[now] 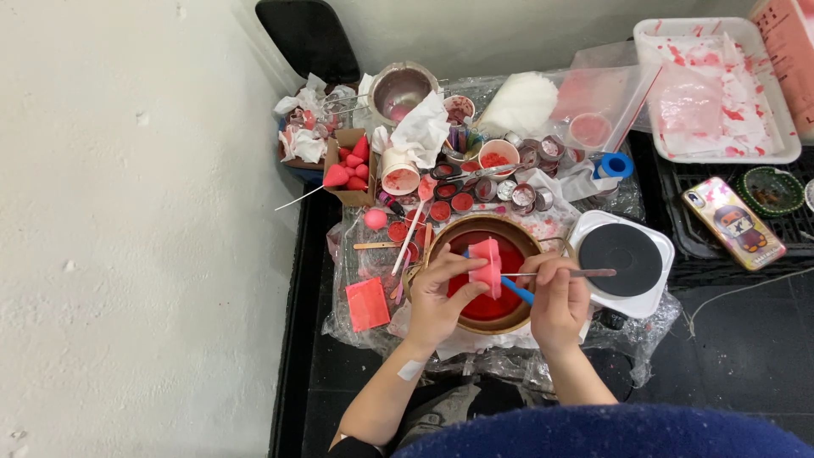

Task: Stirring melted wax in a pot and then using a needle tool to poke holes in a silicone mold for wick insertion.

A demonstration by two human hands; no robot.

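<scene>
Step in hand: I am working on a small pink moulded piece (pixel 487 265), held over the bowl of red liquid (pixel 487 304), probably wax.
Left hand (pixel 438 297): my fingers are clenched on the pink piece, pinching it from below and behind.
Right hand (pixel 555 297): closed on a thin metal tool (pixel 585 273) and, I think, a blue-handled stick (pixel 515 289) whose tip goes behind the piece; the grip is partly hidden.
Next move calls for: a steady left pinch and a light touch, keeping drips inside the bowl's rim.
Around: small round tins of red (pixel 462 202) just beyond the bowl, a red square slab (pixel 367 304) to its left, a white hot plate (pixel 625 263) touching distance to its right.
In the way: the hot plate crowds my right elbow room; a phone (pixel 734 222) lies well apart.
</scene>
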